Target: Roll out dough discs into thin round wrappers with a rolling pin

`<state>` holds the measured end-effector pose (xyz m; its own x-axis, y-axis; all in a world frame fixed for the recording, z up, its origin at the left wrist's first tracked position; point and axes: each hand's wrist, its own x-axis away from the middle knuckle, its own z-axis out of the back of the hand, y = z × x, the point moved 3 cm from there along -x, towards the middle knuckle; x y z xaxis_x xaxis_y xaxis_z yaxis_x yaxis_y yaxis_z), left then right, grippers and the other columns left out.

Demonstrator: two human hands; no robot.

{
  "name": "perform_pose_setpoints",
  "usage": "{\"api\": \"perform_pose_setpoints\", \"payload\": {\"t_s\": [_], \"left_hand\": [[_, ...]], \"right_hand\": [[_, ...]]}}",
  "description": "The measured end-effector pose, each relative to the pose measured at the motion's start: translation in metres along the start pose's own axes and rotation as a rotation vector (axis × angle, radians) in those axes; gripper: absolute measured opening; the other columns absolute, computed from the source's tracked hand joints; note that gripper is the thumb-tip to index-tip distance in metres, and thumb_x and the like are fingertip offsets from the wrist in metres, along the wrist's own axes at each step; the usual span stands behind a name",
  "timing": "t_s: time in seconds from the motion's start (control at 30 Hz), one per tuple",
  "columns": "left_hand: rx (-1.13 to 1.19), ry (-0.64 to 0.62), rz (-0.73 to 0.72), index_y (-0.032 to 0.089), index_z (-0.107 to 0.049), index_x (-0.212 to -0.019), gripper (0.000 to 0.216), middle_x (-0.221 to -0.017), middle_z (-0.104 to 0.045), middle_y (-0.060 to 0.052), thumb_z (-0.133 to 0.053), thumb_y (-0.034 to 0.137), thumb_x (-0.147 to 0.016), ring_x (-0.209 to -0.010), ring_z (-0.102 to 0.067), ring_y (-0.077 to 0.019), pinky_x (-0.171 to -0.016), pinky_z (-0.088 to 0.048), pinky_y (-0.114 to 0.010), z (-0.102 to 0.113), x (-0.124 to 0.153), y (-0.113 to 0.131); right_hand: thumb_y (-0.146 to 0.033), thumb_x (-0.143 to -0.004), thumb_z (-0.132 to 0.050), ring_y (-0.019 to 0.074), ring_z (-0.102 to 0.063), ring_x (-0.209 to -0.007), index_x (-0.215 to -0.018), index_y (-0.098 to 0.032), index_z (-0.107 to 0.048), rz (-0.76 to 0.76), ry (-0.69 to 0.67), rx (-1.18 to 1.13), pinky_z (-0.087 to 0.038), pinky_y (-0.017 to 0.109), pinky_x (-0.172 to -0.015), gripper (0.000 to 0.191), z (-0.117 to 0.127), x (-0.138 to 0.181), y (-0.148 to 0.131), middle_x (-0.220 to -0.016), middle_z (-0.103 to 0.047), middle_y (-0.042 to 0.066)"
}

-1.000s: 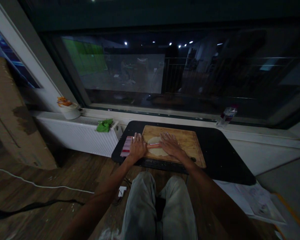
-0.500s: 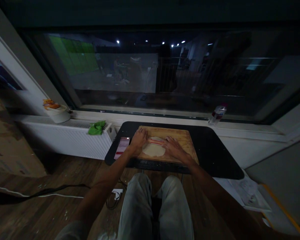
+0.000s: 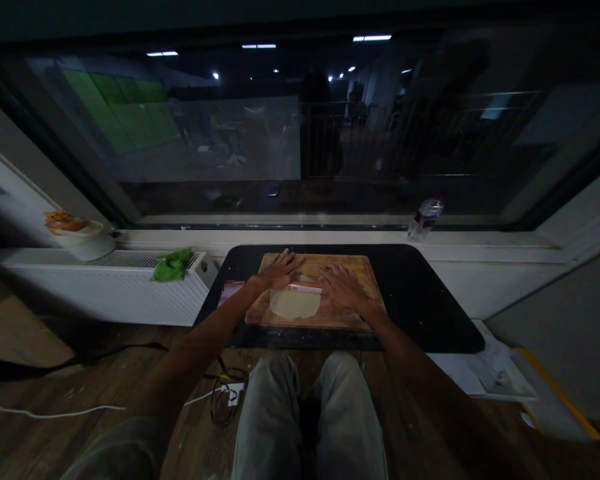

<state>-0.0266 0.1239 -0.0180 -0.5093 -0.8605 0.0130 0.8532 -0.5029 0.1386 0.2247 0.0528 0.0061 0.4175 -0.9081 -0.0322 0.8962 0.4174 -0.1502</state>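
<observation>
A flat, pale sheet of dough lies on a wooden board. Across its far part is a rolling pin, whose middle shows as a reddish and white strip. The left hand, my left hand, rests with its fingers stretched forward over the pin's left end. Over the right end lies my right hand, palm down and fingers spread. Both hands are open and hide the pin's ends. My left forearm partly covers a phone beside the board.
The board sits on a black table by a window. A water bottle stands on the sill. At left are a radiator, a green cloth and a white tub. Cables and a white adapter lie on the floor.
My hands have gone from curled round the rolling pin to flat with fingers extended, and sit farther forward. The pin is nearer the dough's far edge. The view has shifted.
</observation>
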Motion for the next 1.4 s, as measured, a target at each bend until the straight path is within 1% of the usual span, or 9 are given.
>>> {"api": "perform_pose_setpoints", "payload": {"t_s": [0.07, 0.13, 0.23, 0.3, 0.53, 0.7, 1.0, 1.2, 1.4], "left_hand": [[0.056, 0.006, 0.052, 0.031, -0.037, -0.183, 0.066, -0.189, -0.042, -0.010, -0.023, 0.050, -0.121, -0.181, -0.025, -0.0280, -0.143, -0.029, -0.056, 0.000, -0.003, -0.006], [0.093, 0.054, 0.190, 0.026, -0.036, -0.183, 0.069, -0.188, -0.042, -0.012, -0.013, 0.048, -0.122, -0.180, -0.028, -0.0269, -0.142, -0.032, -0.056, -0.002, -0.006, -0.011], [0.095, 0.129, 0.378, 0.015, -0.039, -0.181, 0.073, -0.187, -0.042, -0.021, -0.010, 0.046, -0.122, -0.179, -0.029, -0.0327, -0.140, -0.035, -0.062, -0.006, -0.006, -0.016], [0.075, 0.140, 0.422, 0.014, -0.040, -0.180, 0.073, -0.186, -0.042, -0.022, -0.014, 0.048, -0.122, -0.179, -0.028, -0.0361, -0.140, -0.034, -0.065, -0.008, -0.004, -0.016], [0.065, 0.068, 0.423, 0.014, -0.035, -0.183, 0.075, -0.189, -0.036, -0.022, -0.019, 0.052, -0.121, -0.181, -0.022, -0.0390, -0.143, -0.028, -0.065, -0.008, 0.005, -0.009], [0.031, 0.061, 0.425, 0.014, -0.032, -0.184, 0.074, -0.190, -0.034, -0.021, -0.020, 0.051, -0.121, -0.181, -0.021, -0.0398, -0.144, -0.026, -0.064, -0.004, 0.017, 0.000], [-0.093, 0.064, 0.396, 0.020, -0.032, -0.185, 0.070, -0.190, -0.038, -0.015, -0.022, 0.047, -0.121, -0.182, -0.021, -0.0358, -0.145, -0.028, -0.057, 0.006, 0.038, 0.014], [-0.072, 0.004, 0.361, 0.023, -0.032, -0.186, 0.069, -0.190, -0.038, -0.014, -0.022, 0.046, -0.122, -0.181, -0.025, -0.0336, -0.142, -0.034, -0.058, 0.008, 0.046, 0.016], [-0.084, -0.004, 0.286, 0.025, -0.035, -0.184, 0.066, -0.189, -0.040, -0.013, -0.032, 0.042, -0.121, -0.179, -0.030, -0.0316, -0.144, -0.032, -0.055, 0.010, 0.049, 0.016]], "right_hand": [[-0.043, -0.122, -0.036, 0.0304, -0.035, -0.174, -0.178, -0.030, -0.051, -0.042, -0.017, -0.012, -0.027, 0.052, -0.142, 0.060, -0.005, -0.003, 0.003, -0.185, -0.049, 0.008], [-0.045, -0.120, -0.035, 0.0290, -0.031, -0.176, -0.183, -0.025, -0.042, -0.084, -0.038, -0.034, -0.025, 0.049, -0.143, 0.066, -0.011, -0.006, 0.008, -0.188, -0.043, 0.009], [-0.045, -0.119, -0.035, 0.0281, -0.028, -0.178, -0.186, -0.018, -0.033, -0.113, -0.047, -0.060, -0.022, 0.046, -0.144, 0.072, -0.020, -0.010, 0.015, -0.191, -0.037, 0.011], [-0.043, -0.118, -0.037, 0.0291, -0.028, -0.178, -0.186, -0.019, -0.033, -0.115, -0.035, -0.065, -0.020, 0.047, -0.145, 0.073, -0.025, -0.011, 0.018, -0.191, -0.036, 0.012], [-0.049, -0.117, -0.039, 0.0324, -0.024, -0.180, -0.187, -0.017, -0.028, -0.209, -0.016, -0.059, -0.019, 0.050, -0.145, 0.078, -0.036, -0.013, 0.018, -0.192, -0.033, 0.014], [-0.046, -0.117, -0.037, 0.0334, -0.023, -0.180, -0.186, -0.012, -0.029, -0.270, -0.011, -0.042, -0.019, 0.053, -0.145, 0.077, -0.031, -0.010, 0.008, -0.193, -0.030, 0.018], [-0.039, -0.117, -0.034, 0.0363, -0.036, -0.174, -0.179, -0.006, -0.043, -0.246, 0.039, 0.000, -0.026, 0.057, -0.142, 0.071, -0.020, 0.005, -0.009, -0.185, -0.045, 0.021], [-0.032, -0.115, -0.038, 0.0383, -0.047, -0.168, -0.171, -0.008, -0.057, -0.218, 0.182, 0.049, -0.030, 0.058, -0.139, 0.064, -0.026, 0.023, -0.020, -0.176, -0.058, 0.021], [-0.029, -0.112, -0.045, 0.0424, -0.054, -0.161, -0.162, -0.002, -0.065, -0.193, 0.300, 0.057, -0.037, 0.058, -0.135, 0.060, -0.037, 0.046, -0.035, -0.167, -0.065, 0.029]]}}
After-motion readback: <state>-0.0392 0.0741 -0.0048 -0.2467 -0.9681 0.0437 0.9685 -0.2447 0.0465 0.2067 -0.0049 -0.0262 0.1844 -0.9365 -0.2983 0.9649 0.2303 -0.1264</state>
